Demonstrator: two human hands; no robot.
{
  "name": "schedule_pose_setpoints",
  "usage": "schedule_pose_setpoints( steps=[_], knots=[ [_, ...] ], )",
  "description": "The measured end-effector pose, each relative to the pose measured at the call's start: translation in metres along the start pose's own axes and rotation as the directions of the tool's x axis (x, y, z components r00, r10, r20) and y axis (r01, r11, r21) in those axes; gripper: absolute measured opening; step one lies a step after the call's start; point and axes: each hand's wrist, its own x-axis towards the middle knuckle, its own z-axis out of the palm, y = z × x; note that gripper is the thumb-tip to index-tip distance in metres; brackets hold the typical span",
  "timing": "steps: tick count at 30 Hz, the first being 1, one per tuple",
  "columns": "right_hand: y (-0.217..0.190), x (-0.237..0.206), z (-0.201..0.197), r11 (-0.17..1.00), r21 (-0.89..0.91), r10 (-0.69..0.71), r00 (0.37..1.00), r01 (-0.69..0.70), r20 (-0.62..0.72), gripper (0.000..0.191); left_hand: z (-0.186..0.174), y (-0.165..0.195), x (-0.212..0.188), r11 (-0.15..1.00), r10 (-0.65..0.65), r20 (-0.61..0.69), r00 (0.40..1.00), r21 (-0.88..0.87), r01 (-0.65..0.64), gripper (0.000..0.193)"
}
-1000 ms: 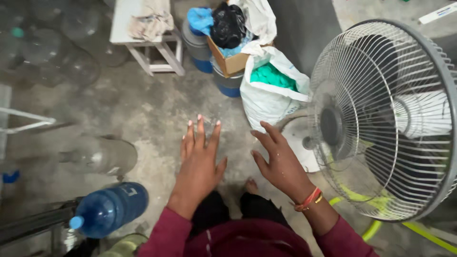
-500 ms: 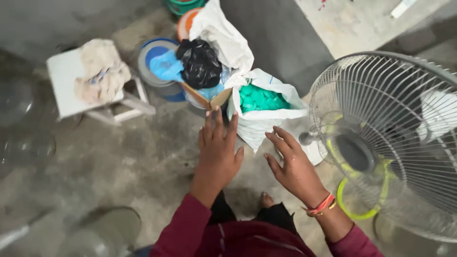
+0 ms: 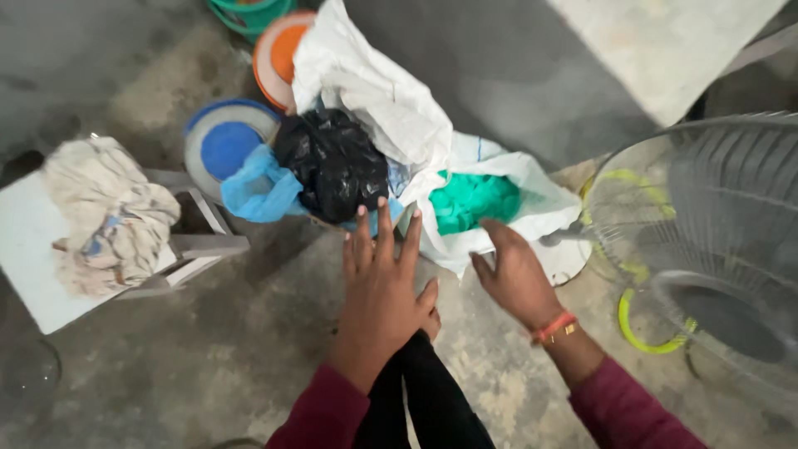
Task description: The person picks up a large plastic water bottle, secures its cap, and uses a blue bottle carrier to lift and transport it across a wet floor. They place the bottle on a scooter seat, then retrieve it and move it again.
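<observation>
My left hand (image 3: 381,293) is stretched forward, palm down and fingers apart, its fingertips just short of a black plastic bag (image 3: 332,164) that sits in a cardboard box with a blue bag (image 3: 256,189). My right hand (image 3: 515,276) is open too, reaching toward a white sack (image 3: 532,218) that holds green material (image 3: 474,199). Neither hand holds anything. Both sleeves are maroon, and an orange band circles the right wrist.
A wire-caged pedestal fan (image 3: 715,241) stands at the right. A white stool (image 3: 50,249) with a crumpled cloth (image 3: 108,216) is on the left. Blue (image 3: 224,145), orange (image 3: 283,50) and green (image 3: 249,12) containers stand behind the bags on the concrete floor.
The view has closed in on the bags and shifted left. Both hands have advanced toward the black bag and the white sack; the fan has slid toward the right edge.
</observation>
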Motion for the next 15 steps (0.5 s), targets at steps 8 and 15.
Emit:
schedule_pose_setpoints(
  steps=[8, 15],
  knots=[
    [0.148, 0.090, 0.148, 0.940, 0.086, 0.314, 0.936, -0.330, 0.160, 0.061, 0.083, -0.057, 0.015, 0.999, 0.034, 0.010, 0.999, 0.032, -0.034, 0.087],
    [0.215, 0.144, 0.219, 0.842, 0.039, 0.522, 0.831, -0.538, 0.195, 0.079, 0.141, -0.087, 0.021, 0.994, 0.071, -0.027, 0.997, 0.088, -0.068, 0.075]
  ],
)
